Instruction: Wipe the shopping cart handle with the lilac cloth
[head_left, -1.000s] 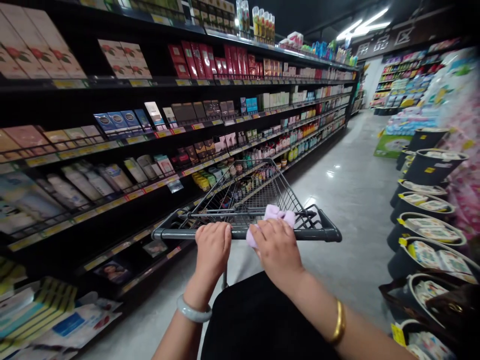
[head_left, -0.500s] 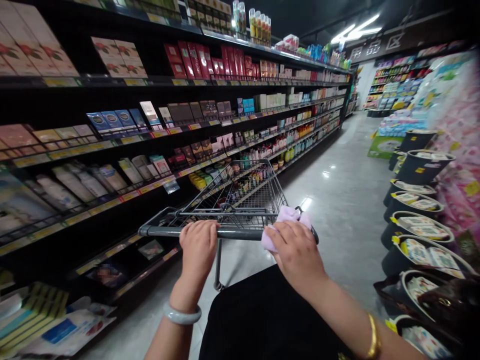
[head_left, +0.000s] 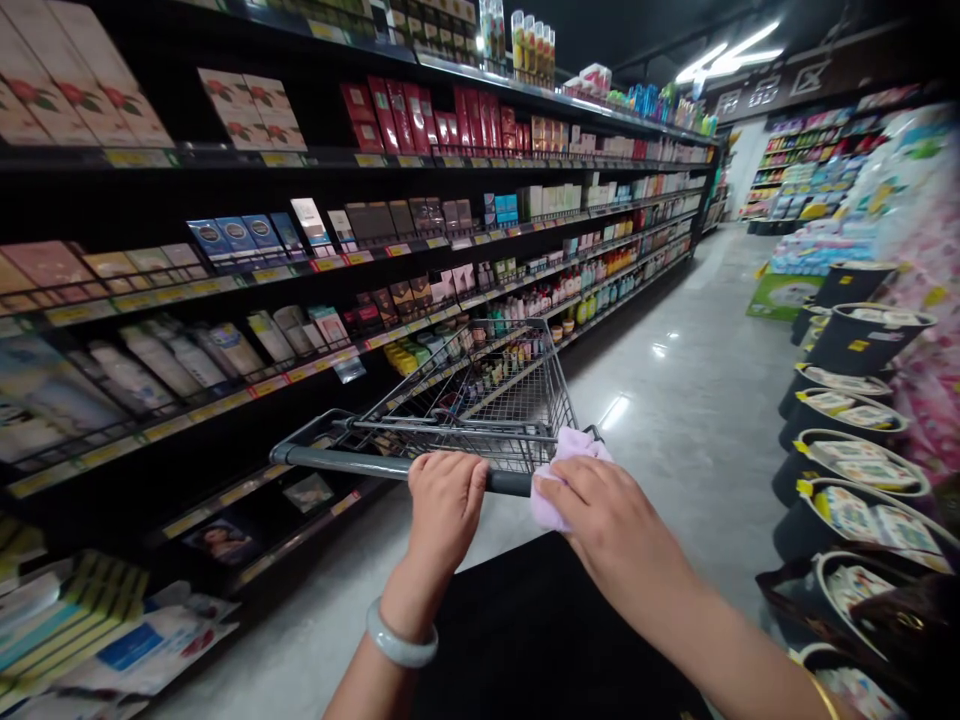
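Your cloth [head_left: 552, 506] is lilac, your cart handle [head_left: 352, 461] dark grey; the pale boxes [head_left: 268, 104] bear red flowers.

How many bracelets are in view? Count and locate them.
2: a pale bangle on the wrist of the left hand; a gold bracelet on the right forearm, partly cut off by the frame's edge. Others may be hidden.

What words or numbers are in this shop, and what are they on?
I can't read any text clearly.
Trolley handle: no lettering shows.
Shelf price tags: too small and blurred.
Blue boxes: printing too small.
Yellow tag on a dark bucket: too small.
Wall signs: too blurred.
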